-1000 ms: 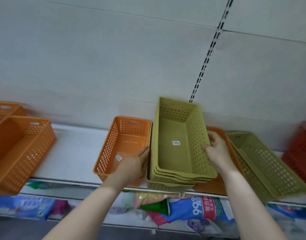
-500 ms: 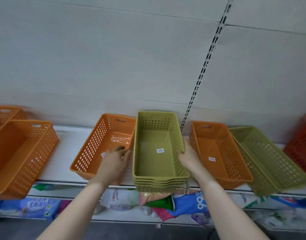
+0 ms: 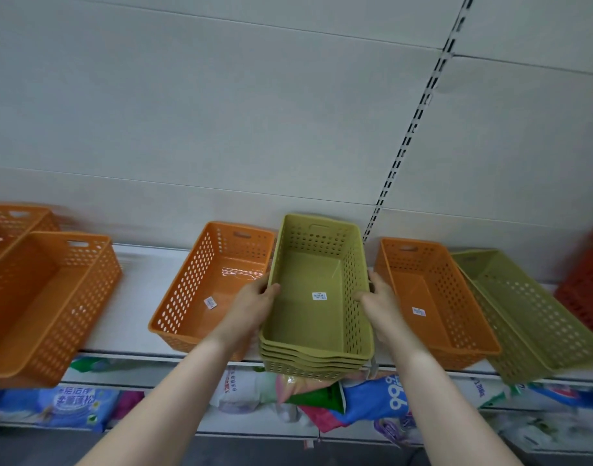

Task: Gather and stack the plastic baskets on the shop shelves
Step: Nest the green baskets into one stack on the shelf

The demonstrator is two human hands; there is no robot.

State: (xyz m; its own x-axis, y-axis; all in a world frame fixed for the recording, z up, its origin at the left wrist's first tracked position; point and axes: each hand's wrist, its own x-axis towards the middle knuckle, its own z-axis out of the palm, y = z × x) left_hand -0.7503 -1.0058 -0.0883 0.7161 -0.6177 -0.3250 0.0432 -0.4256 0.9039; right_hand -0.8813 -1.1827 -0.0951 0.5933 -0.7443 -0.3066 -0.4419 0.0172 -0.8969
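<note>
A stack of several nested green baskets [image 3: 315,297] sits on the white shelf [image 3: 143,280], its front end past the shelf edge. My left hand [image 3: 254,304] grips the stack's left rim and my right hand [image 3: 377,297] grips its right rim. An orange basket [image 3: 214,284] lies directly left of the stack, another orange basket [image 3: 432,297] directly right. A single green basket [image 3: 530,314] lies tilted against that one on the right.
A large orange basket [image 3: 43,304] overhangs the shelf at far left, with another orange one [image 3: 16,220] behind it. A red basket [image 3: 587,290] stands at the right edge. Packaged goods [image 3: 372,401] fill the lower shelf. The back wall holds a slotted upright [image 3: 412,132].
The green stack came down from a tilted, raised position and now rests level on the shelf between the two orange baskets. Both hands stayed on its sides.
</note>
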